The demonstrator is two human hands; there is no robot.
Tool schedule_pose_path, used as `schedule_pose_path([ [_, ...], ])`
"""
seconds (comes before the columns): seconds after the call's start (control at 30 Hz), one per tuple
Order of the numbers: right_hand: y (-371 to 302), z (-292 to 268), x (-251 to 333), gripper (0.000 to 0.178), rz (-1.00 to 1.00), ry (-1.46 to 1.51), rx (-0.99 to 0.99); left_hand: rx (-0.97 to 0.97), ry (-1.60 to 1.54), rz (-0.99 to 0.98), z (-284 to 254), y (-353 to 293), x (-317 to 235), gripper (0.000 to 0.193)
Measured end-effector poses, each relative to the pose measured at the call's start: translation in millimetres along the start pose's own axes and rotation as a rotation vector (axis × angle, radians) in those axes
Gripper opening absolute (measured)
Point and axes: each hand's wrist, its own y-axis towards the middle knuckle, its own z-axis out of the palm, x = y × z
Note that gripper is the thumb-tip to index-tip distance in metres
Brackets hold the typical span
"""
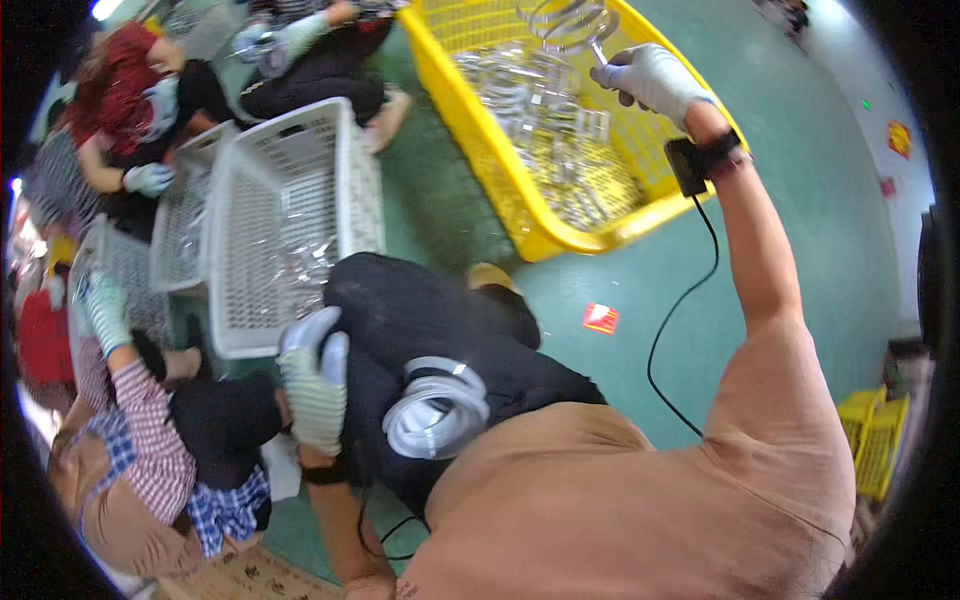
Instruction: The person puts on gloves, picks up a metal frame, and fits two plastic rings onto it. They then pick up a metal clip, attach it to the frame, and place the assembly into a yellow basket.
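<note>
My right hand [650, 82], in a pale work glove, reaches over the yellow basket [545, 235]. Its fingers pinch the edge of some clear plastic rings [572, 28], which hang loosely spread at the top of the view. Inside that basket lies a heap of similar clear plastic pieces [530, 100]. My left hand [316, 385], in a striped glove with bluish fingertips, is beside my knee with its fingers apart and nothing visible in it. A stack of clear rings [437, 410] rests on my lap.
A white basket [228, 250] with clear pieces stands to the left, against a greyish basket [180, 275]. Gloved co-workers sit along the left side and at the top. A red-and-yellow paper [600, 318] lies on the green floor. A black cable [655, 345] hangs from my right wrist.
</note>
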Motion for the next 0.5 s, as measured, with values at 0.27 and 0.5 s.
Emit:
schedule_pose_path([
  [0.27,47,87,-134,0.026,0.243,-0.449,0.528,0.081,-0.106,-0.102,1,-12,10,0.025],
  [0.5,152,212,-219,0.032,0.508,-0.836,0.923,0.085,-0.191,-0.142,14,-10,13,0.025],
])
